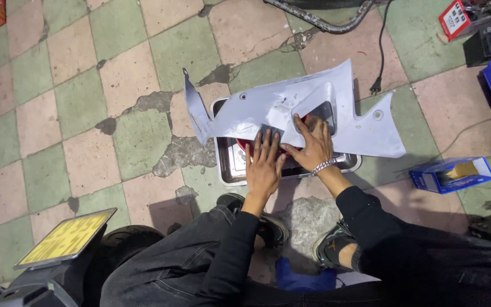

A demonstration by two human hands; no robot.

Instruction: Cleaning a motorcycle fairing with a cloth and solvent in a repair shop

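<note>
My left hand [263, 165] lies flat, fingers spread, on the grey sanding pad [270, 134]. My right hand [312, 146], fingers together, presses the thin white plastic fairing panel [268, 108]. It looks light and bendy, so I'd grip its edges.

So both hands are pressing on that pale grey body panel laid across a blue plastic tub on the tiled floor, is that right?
Not quite. In the head view the left hand and right hand do press on the pale grey body panel on the tiled floor, but it lies across a shiny metal tray, not a blue plastic tub.
</note>
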